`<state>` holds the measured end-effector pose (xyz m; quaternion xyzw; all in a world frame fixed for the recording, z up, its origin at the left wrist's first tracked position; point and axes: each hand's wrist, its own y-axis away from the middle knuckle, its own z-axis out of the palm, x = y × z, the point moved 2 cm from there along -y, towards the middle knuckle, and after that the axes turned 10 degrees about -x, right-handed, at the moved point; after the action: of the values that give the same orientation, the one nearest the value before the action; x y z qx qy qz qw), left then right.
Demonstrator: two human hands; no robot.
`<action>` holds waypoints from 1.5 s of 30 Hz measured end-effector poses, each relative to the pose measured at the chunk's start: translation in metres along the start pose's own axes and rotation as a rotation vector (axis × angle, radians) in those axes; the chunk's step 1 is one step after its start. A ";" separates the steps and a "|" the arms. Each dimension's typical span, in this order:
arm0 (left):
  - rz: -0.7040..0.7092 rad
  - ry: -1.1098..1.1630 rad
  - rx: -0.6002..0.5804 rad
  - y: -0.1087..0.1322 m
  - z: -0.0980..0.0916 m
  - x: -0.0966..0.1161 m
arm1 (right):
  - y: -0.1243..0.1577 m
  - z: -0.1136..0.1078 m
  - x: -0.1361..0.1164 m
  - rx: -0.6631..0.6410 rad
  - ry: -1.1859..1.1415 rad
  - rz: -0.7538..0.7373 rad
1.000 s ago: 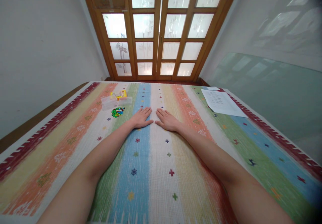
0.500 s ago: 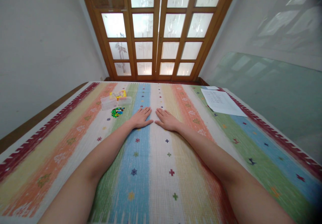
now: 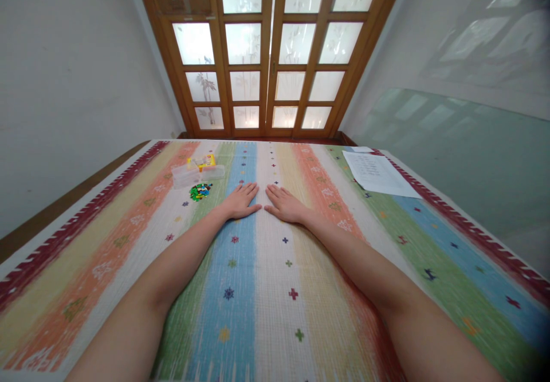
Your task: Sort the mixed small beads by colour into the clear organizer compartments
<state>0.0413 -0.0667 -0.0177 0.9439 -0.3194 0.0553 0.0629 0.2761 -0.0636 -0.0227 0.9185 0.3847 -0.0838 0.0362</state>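
Observation:
My left hand (image 3: 241, 201) lies flat, palm down, on the striped tablecloth (image 3: 275, 279), over a blue stripe. Opposite it, my right hand (image 3: 283, 203) rests palm down on the pale stripe. Both are open and hold nothing, with a small gap between their fingertips. To the left of my left hand is a pile of small green, blue, yellow and dark pieces (image 3: 200, 192), too small to make out singly. Just behind the pile stands a clear plastic box (image 3: 185, 176), with another clear part (image 3: 213, 172) and a yellow packet (image 3: 203, 162) beside it.
A printed sheet of paper (image 3: 380, 174) lies at the far right of the table, with another white piece (image 3: 360, 149) behind it. Beyond the table's far edge are wooden doors (image 3: 267, 73) with frosted panes. A glass panel (image 3: 464, 158) leans at the right wall.

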 end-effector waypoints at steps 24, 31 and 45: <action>-0.504 0.232 0.511 0.115 -0.024 -0.129 | 0.000 -0.029 0.010 0.296 -0.280 0.081; -0.484 0.267 0.395 0.084 -0.019 -0.128 | 0.001 -0.029 0.011 0.296 -0.280 0.055; -0.196 0.291 0.339 -0.003 -0.014 -0.012 | 0.001 -0.030 0.008 0.286 -0.287 0.037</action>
<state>0.0325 -0.0546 -0.0059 0.9495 -0.2000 0.2372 -0.0458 0.2867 -0.0548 0.0058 0.8999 0.3426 -0.2669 -0.0386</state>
